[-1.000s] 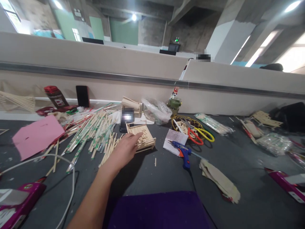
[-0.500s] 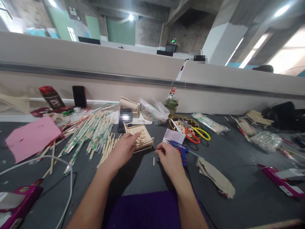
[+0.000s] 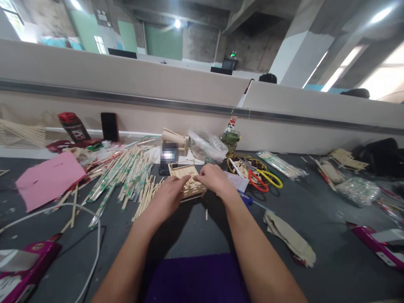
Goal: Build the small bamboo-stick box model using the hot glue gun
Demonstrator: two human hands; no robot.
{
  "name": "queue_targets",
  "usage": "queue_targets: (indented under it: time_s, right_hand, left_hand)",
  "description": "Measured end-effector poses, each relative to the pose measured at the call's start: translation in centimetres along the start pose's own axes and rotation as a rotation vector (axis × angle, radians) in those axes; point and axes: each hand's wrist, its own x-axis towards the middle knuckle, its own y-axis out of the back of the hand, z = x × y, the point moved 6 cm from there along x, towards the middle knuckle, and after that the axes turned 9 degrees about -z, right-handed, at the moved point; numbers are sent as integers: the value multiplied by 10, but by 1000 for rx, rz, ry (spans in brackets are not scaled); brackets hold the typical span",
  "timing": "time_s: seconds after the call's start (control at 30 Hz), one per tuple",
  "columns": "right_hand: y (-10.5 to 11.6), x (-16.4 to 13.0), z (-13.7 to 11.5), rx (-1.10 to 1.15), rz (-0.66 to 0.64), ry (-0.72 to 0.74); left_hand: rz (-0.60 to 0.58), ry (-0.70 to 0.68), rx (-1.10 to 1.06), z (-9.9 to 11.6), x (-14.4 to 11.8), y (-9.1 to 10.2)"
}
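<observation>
Stick model: on the counter [image 3: 189, 240], near its middle, under both hands; the stick model [image 3: 181, 170] shows a slatted top and a raised far rail.
Built so far: the slats and far rail look in place; small pieces [image 3: 191, 185] lie on the near part of the slats, whether fixed or loose I cannot tell.
Left hand [image 3: 168, 195]: at the model's left side, fingers reaching over the slats; whether they grip anything is hidden.
Right hand [image 3: 214, 179]: at the model's right side, fingers bent, thumb and forefinger brought close together; I cannot tell if a piece is between them.
Left over: loose sticks [image 3: 147, 195] to the left, one short stick [image 3: 206, 214] on the near side.
Glue gun [image 3: 248, 200]: lying to the right, partly behind the right forearm, in neither hand.
Progress: probably past the main frame, with detail work on top under way.
</observation>
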Motion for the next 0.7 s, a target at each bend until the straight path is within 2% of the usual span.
queue_targets:
  time_s: [0.17,0.33,0.47,0.6,0.67,0.7]
  right_hand:
    - [8,16,-28,-144,-183,1]
    - [-5,21,-32,-191,-268,-28]
    - [-13,24,-30,-143,-239,-25]
    - [-6,21,-24,-122,-191,-38]
    - [5,12,-15,-57,-96,-47]
    - [12,6,-8,30,-3,-46]
  left_hand:
    - [11,15,-2,-6,0,-5]
    - [11,56,-8,-10,1,-7]
    - [0,60,-14,-11,2,-8]
    - [2,65,-10,-12,1,-9]
    - [10,55,-8,-12,0,-9]
    - [15,48,-8,-12,0,-9]
